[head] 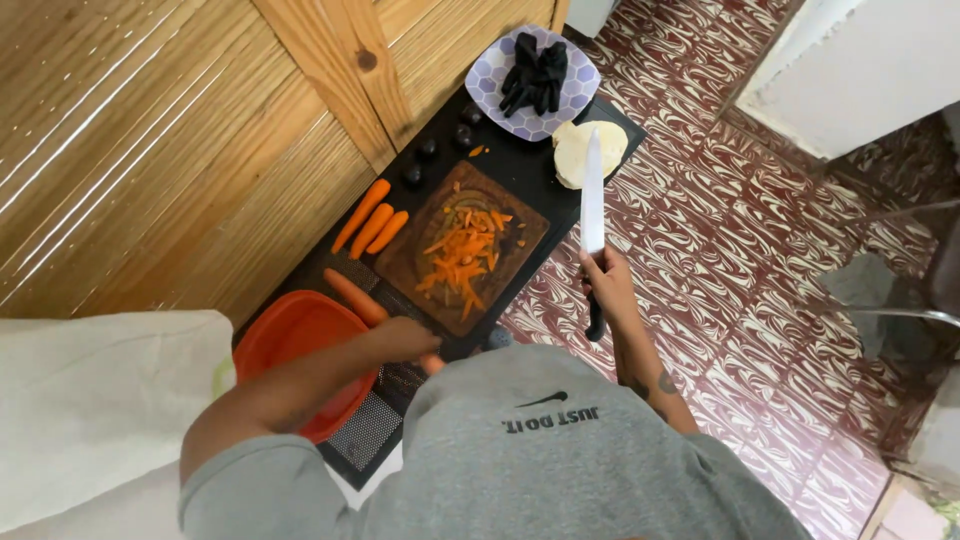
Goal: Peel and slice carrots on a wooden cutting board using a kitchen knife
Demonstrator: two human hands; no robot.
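The right hand [607, 285] was closed round the dark handle of a white-bladed knife [593, 195], blade pointing away over the black counter [520, 165]. The left hand [405, 338] gripped a whole carrot [355, 297] beside the orange bowl [300, 340]. The carrot was judged stiff, light and prone to rolling; hold it mid-length. Carrot shreds [460, 258] lay on the wooden cutting board [425, 230].

Access: open patterned floor [720, 250] right of black table [520, 165]. Obstructions: wooden wall [200, 130] tight along the table's left edge; orange bowl [300, 350] at near end; plate [575, 95] at far end; three carrots [372, 226] beside cutting board [465, 250], board centre strewn with carrot strips [460, 258].
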